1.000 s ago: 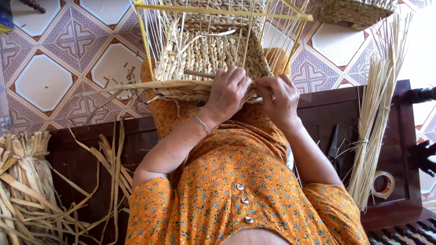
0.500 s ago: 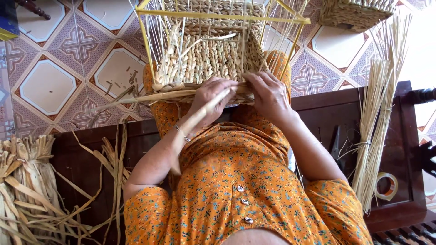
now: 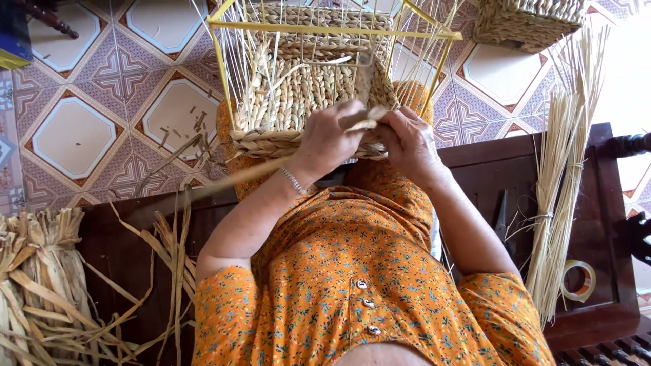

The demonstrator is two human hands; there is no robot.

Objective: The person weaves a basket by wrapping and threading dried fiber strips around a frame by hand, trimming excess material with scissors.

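- Looking down from the head camera, I have a half-woven basket [image 3: 305, 95] in the upper middle of the frame, resting on the knees, built on a yellow wire frame [image 3: 332, 30].
- My left hand [image 3: 332, 139] has its grip closed around a flat straw strand [image 3: 237, 177], which trails off toward the lower left; the fingers press against the basket's near edge.
- My right hand [image 3: 410, 142] pinches the strand's end just beside the left hand, fingers curled tight against the weave.
- Progress, as I judge it: the braided bottom rim and the lower rows of the wall look finished, tight and even.
- Above those rows the thin uprights stand bare up to the top bar, so a good part of the wall is left to weave.
- Supplies are on hand: a bundle of dried leaves [image 3: 41, 285] at lower left, a sheaf of thin reeds [image 3: 559, 203] on the dark wooden bench [image 3: 610, 224] at right, with a roll of tape [image 3: 580, 280] beside it.
- A finished basket [image 3: 529, 24] sits at upper right on the tiled floor [image 3: 74, 135].
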